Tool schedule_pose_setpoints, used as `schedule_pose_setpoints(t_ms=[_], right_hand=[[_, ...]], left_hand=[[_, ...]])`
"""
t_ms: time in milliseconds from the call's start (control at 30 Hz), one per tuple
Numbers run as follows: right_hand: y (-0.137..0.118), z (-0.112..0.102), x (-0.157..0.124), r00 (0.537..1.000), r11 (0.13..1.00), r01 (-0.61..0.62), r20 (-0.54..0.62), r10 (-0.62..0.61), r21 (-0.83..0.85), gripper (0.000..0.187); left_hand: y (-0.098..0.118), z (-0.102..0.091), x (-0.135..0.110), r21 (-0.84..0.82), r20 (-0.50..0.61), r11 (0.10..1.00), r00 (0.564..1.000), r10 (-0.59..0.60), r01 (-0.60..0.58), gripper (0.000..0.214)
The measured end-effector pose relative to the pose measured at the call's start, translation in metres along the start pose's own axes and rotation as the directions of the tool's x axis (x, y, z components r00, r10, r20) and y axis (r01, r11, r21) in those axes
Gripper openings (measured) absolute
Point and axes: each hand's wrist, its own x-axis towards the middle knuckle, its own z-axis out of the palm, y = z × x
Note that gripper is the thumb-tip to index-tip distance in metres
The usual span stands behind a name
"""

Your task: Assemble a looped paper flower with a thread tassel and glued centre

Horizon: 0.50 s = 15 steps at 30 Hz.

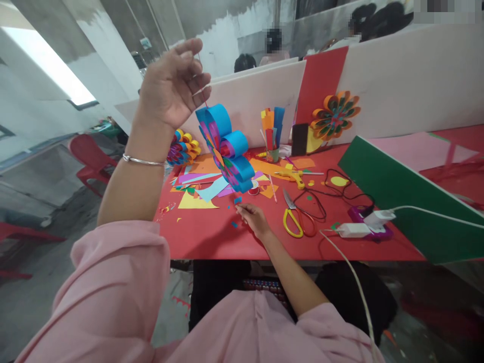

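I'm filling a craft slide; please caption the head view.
Left hand suspends a blue-looped paper flower by a thread above a red table strewn with paper scraps, right hand below.

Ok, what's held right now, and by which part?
The left grip holds the blue paper flower by the red string at its top; for the right grip, I can't tell.

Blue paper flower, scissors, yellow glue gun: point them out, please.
Blue paper flower (236, 143), head view: on its middle blue loop.
Scissors (290, 201), head view: on the blades, near the handles.
Yellow glue gun (296, 176), head view: on its body.
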Motion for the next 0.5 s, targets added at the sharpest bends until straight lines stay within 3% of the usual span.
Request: schedule_pose_setpoints(t_ms=[100, 233, 400, 500], right_hand=[[0.002, -0.002, 0.001, 1.0, 0.999, 0.008, -0.026, -0.009, -0.042, 0.034], [-0.006, -0.007, 0.017, 0.99, 0.996, 0.081, -0.112, -0.086, -0.049, 0.043], [-0.041, -0.011, 0.037, 0.956, 0.964, 0.266, -0.123, -0.266, -0.018, 0.069], [-0.058, -0.007, 0.03, 0.911, 0.916, 0.401, -0.09, -0.402, -0.037, 0.064]], left_hand=[[-0.001, 0.002, 0.001, 0.03, 0.004, 0.999, 1.0, -0.028, 0.028, 0.069], [-0.002, 0.006, 0.004, -0.073, 0.03, 0.997, 0.999, -0.034, 0.036, 0.083], [-0.005, 0.008, 0.007, -0.119, 0.06, 0.991, 0.997, -0.048, 0.054, 0.069], [-0.006, 0.008, 0.01, -0.151, 0.085, 0.987, 0.996, -0.036, 0.049, 0.061]])
